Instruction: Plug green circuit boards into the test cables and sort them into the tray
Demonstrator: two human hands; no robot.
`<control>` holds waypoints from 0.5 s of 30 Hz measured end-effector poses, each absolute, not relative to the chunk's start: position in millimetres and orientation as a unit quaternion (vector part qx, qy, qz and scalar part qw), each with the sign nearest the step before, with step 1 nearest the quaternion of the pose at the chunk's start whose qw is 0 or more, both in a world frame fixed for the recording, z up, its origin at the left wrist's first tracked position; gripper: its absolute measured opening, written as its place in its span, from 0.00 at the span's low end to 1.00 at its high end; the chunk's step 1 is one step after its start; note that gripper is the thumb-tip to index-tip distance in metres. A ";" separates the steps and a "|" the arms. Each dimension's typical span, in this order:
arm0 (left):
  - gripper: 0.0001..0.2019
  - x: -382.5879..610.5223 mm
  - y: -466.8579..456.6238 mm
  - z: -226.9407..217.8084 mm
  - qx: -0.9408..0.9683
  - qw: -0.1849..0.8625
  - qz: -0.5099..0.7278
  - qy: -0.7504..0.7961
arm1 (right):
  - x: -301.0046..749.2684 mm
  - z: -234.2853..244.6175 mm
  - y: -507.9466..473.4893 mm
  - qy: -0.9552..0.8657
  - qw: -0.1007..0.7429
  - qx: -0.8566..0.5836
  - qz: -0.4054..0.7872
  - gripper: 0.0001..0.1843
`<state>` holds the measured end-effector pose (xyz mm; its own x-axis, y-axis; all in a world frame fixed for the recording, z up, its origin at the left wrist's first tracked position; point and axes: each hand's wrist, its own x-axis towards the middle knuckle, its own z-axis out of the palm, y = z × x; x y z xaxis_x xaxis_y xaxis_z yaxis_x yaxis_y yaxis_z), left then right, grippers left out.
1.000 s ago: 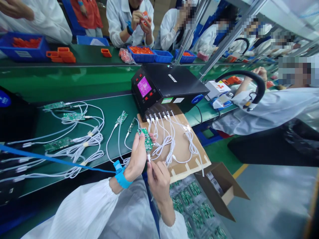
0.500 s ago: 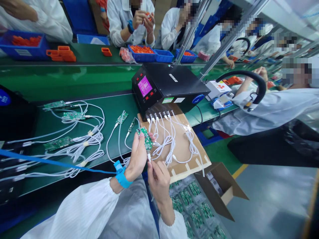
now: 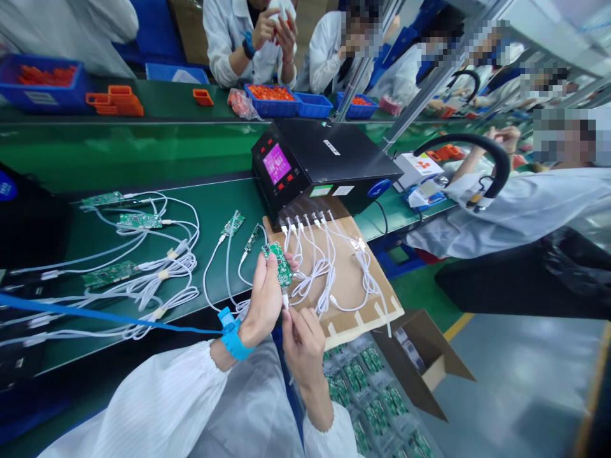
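My left hand (image 3: 264, 304) grips a small green circuit board (image 3: 279, 265) upright over the front edge of the green bench. Just below it, my right hand (image 3: 302, 340) pinches the white cable plug (image 3: 285, 299) at the board's lower end. A blue wrist strap (image 3: 232, 337) with a blue cord circles my left wrist. Several white cables (image 3: 329, 267) run from the black tester box (image 3: 321, 164) across a cardboard sheet (image 3: 356, 289).
More green boards (image 3: 140, 221) with white cables lie on the bench at left. A tray of green boards (image 3: 370, 394) and an open carton (image 3: 429, 359) sit below right. Workers in white coats sit opposite and at right, with blue bins (image 3: 272, 100) of orange parts.
Both hands with the board have barely shifted. The worker opposite has raised both hands higher.
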<state>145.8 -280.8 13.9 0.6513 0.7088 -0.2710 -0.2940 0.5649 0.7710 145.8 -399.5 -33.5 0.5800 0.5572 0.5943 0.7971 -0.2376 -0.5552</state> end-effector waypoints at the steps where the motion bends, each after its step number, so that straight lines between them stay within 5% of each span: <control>1: 0.19 145.5 -280.8 13.7 0.358 0.835 0.300 0.289 | 145.6 -33.8 -399.6 -0.436 0.438 -0.774 -0.136 0.08; 15: 0.21 145.7 -282.2 15.4 0.335 0.847 0.295 0.289 | 145.6 -34.1 -398.3 -0.435 0.440 -0.774 -0.139 0.08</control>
